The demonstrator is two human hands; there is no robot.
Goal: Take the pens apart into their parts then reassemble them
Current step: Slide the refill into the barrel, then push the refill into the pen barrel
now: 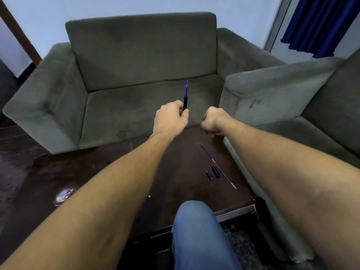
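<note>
My left hand (171, 118) is closed around a black pen barrel (185, 102) held upright, with a blue refill (186, 88) sticking out of its top, tip up. My right hand (212, 121) is a closed fist just right of it, over the far edge of the dark table (116, 172); whether anything is inside the fist is hidden. On the table to the right lie two thin blue refills (207, 152) (226, 177), a small blue pen part (209, 175) and a small black pen part (215, 172).
A grey-green sofa (144, 61) stands beyond the table and another sofa (282, 90) presses against its right edge. My knee in blue jeans (196, 230) is at the table's near edge. A bright glare spot (63, 193) shows on the left.
</note>
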